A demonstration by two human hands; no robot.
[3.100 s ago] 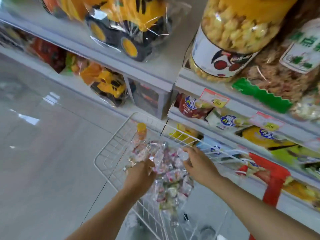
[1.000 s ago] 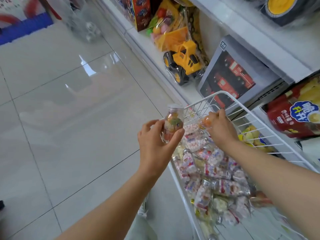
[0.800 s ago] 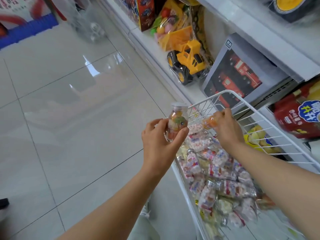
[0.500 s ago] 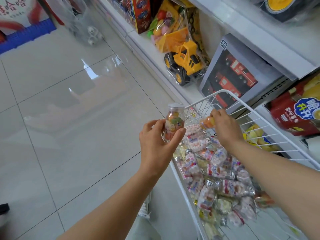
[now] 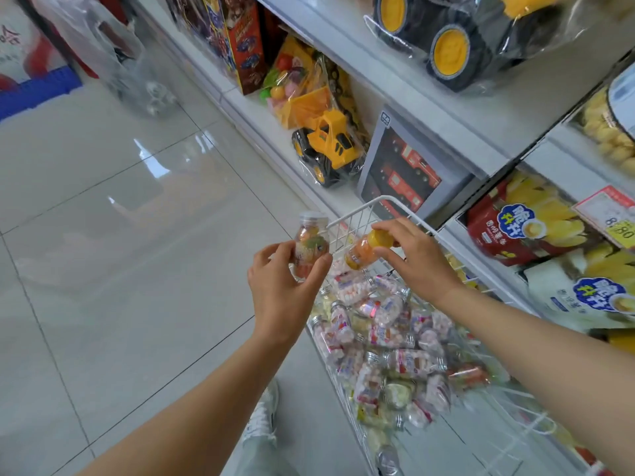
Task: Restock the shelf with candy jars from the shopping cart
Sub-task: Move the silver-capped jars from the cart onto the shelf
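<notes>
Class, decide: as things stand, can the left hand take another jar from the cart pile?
Probably not: the left hand holds a clear candy jar, so its grip is taken.

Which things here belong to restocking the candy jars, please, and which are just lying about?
Job: clear silver-capped jar of mixed sweets, left hand; orange yellow-capped jar, right hand; white wire cart of candy jars.
Lying about: wrapped yellow toy truck; grey fire-engine box; red crisp bag.
</notes>
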